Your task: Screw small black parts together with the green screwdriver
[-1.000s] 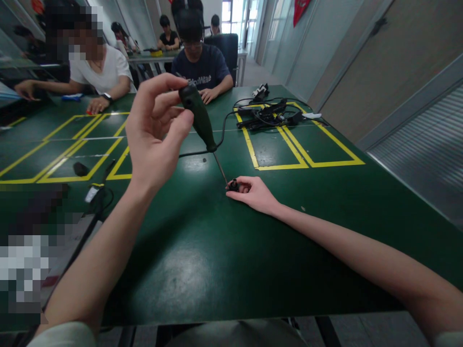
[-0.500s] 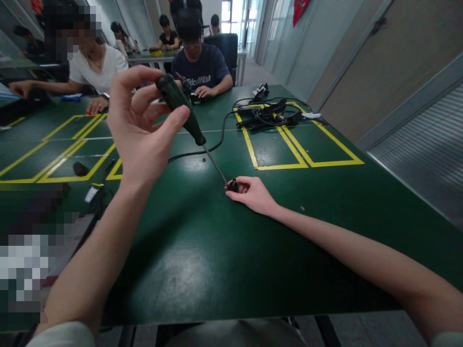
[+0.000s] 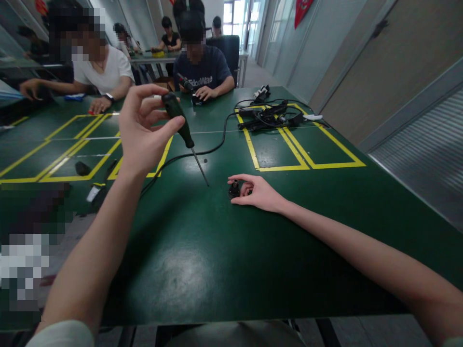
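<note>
A dark green-handled screwdriver [image 3: 179, 118] is held in my left hand [image 3: 144, 127], thumb and fingers closed round its handle. Its thin metal shaft slants down to the right, and the tip is in the air, apart from the small part. Over the table, my right hand [image 3: 255, 193] curves its thumb and index finger around a small round black part [image 3: 235, 189] with a short upright stem. Part of that piece is hidden by the fingers, and its exact kind does not show.
On the green table [image 3: 202, 279], a heap of black cables and parts [image 3: 269, 115] lies at the back right among yellow tape lines. A black cord [image 3: 217, 144] runs behind the screwdriver. Black pieces [image 3: 82, 168] lie at left. Two people work across the table.
My left hand has drawn the screwdriver left, and its tip has left the black part. My right thumb and index finger have spread wider, showing more of the part.
</note>
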Action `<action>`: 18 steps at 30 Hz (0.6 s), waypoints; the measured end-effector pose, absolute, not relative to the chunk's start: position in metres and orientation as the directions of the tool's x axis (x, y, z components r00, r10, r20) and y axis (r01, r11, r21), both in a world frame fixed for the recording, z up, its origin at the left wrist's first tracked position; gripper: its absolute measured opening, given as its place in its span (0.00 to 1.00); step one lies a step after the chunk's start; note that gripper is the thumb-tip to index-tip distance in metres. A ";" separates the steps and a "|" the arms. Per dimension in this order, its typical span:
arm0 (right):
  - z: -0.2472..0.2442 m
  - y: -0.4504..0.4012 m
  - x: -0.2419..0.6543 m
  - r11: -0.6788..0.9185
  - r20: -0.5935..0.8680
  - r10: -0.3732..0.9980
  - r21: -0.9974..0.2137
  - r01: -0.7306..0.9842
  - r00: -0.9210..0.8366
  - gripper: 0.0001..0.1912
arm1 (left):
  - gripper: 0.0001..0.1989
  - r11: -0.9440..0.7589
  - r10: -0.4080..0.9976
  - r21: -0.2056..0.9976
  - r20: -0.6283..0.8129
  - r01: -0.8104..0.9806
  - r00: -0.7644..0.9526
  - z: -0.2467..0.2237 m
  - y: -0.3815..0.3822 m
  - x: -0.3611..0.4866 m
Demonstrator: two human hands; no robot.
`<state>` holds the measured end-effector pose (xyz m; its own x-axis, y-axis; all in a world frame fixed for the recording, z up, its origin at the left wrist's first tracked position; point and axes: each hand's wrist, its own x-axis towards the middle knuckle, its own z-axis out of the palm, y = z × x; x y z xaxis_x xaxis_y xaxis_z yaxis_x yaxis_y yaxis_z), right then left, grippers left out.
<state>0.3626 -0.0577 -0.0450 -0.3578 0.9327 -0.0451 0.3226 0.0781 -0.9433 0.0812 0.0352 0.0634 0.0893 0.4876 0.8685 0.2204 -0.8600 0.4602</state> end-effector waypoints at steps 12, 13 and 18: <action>-0.049 -0.052 0.368 0.264 0.164 0.916 -0.934 0.242 -0.367 0.16 | 0.32 -0.748 0.653 0.639 0.757 0.178 0.026 0.060 0.032 0.087; -0.047 -0.053 0.368 0.279 0.179 0.913 -0.930 0.241 -0.366 0.16 | 0.31 -0.743 0.660 0.646 0.751 0.175 0.030 0.060 0.031 0.088; -0.033 -0.055 0.365 0.315 0.220 0.918 -0.911 0.267 -0.330 0.15 | 0.29 -0.722 0.684 0.668 0.728 0.182 0.045 0.062 0.027 0.090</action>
<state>0.3653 -0.0550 -0.0330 -0.3304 0.9178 0.2203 0.2670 0.3148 -0.9108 0.0896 0.0266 0.0619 0.0452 0.6844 0.7277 0.1819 -0.7220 0.6676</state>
